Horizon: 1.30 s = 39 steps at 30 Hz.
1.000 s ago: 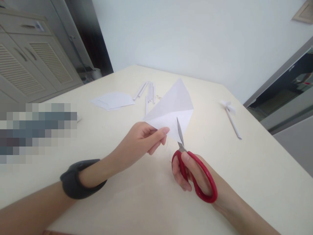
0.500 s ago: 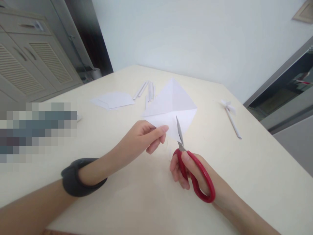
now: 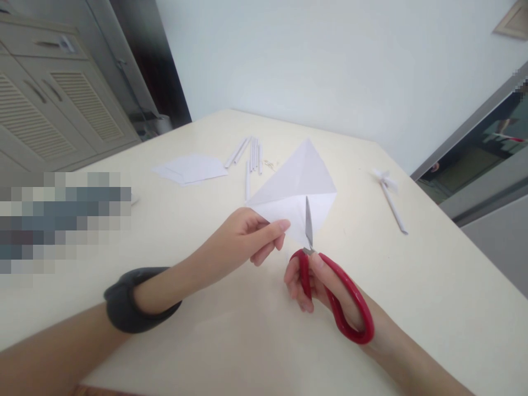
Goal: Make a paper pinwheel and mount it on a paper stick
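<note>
While the left hand (image 3: 253, 236) pinches the lower-left edge of a white paper sheet (image 3: 295, 179) between thumb and fingers, the right hand (image 3: 319, 280) has its fingers wrapped through the red loops of a pair of scissors (image 3: 309, 228). Taking the sheet as the dial's centre, with twelve towards the wall (image 3: 309, 60), the left hand sits between seven and eight o'clock and the right at five. A crease crosses the sheet, and its far corner points to one. The visible blade points to twelve, overlapping the lower part of the sheet; whether paper lies between the blades, I cannot tell. A dark wristband (image 3: 136, 302) circles the left wrist, at eight. On the pale worktop (image 3: 231, 341), stacked paper (image 3: 196, 169) lies at nine, paper rolls (image 3: 254, 155) near the sheet at ten, and a rolled stick with a paper pinwheel head (image 3: 394, 206) well apart at three.
</note>
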{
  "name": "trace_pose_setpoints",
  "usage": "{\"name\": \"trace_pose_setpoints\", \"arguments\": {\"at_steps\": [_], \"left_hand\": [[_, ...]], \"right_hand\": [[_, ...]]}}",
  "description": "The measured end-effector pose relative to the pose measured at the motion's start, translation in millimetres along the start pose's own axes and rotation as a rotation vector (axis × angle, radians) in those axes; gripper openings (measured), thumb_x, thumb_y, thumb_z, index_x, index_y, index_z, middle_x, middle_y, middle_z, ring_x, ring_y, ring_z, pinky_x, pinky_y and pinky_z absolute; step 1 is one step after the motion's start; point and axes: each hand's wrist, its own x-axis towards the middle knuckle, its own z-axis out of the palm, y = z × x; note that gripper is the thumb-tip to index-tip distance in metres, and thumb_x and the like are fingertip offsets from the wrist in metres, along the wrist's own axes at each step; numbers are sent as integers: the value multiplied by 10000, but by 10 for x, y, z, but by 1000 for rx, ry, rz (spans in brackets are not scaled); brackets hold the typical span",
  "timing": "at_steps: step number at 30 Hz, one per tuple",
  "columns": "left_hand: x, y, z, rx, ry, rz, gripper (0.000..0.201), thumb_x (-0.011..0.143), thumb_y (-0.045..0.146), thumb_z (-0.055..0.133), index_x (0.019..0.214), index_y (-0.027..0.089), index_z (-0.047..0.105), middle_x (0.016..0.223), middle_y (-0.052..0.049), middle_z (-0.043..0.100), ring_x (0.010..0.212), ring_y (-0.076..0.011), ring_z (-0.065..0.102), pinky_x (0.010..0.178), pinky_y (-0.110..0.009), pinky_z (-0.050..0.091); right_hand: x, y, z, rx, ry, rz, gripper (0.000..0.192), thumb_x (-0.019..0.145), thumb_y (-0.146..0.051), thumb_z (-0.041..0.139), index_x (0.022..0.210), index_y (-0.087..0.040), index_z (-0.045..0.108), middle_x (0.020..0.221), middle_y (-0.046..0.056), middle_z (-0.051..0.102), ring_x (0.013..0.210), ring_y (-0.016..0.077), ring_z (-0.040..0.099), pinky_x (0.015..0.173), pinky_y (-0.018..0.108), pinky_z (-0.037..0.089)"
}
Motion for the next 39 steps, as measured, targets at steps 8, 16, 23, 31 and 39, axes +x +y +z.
{"name": "trace_pose_setpoints", "arguments": {"at_steps": [8, 16, 23, 31, 39], "left_hand": [[-7, 8, -10, 9, -30, -46, 498, 862, 461, 446, 457, 171, 447, 428, 36, 429, 469, -95, 406, 534, -215, 359], [-10, 10, -10, 19, -23, -46, 504, 863, 459, 443, 450, 171, 433, 433, 35, 429, 471, -93, 399, 538, -213, 353], [-9, 7, -7, 36, -18, -29, 502, 862, 458, 436, 447, 176, 432, 430, 26, 433, 472, -104, 411, 536, -217, 368], [-9, 20, -8, 63, -12, -29, 502, 861, 457, 426, 443, 177, 430, 434, 21, 433, 472, -106, 409, 520, -215, 373], [-1, 3, -11, 52, -26, -15, 495, 864, 459, 415, 456, 181, 436, 435, 20, 429, 487, -115, 428, 535, -222, 377]], "right_hand": [[-8, -34, -6, -1, -12, -9, 470, 912, -531, 318, 859, -172, 618, 702, 20, 560, 635, 124, 474, 645, 270, 379], [4, -67, 2, -46, -11, 9, 438, 907, -512, 361, 819, -170, 619, 659, 10, 535, 573, 110, 425, 579, 252, 353], [23, -74, 12, -48, -34, 18, 415, 909, -499, 368, 818, -166, 596, 650, 1, 520, 556, 103, 418, 563, 246, 344], [32, -67, 10, -74, -18, 26, 416, 903, -491, 392, 738, -155, 571, 603, -16, 490, 497, 86, 411, 515, 237, 350], [50, -47, 14, -66, -32, -2, 414, 915, -473, 377, 691, -169, 547, 551, -29, 477, 479, 90, 403, 535, 246, 355]]}}
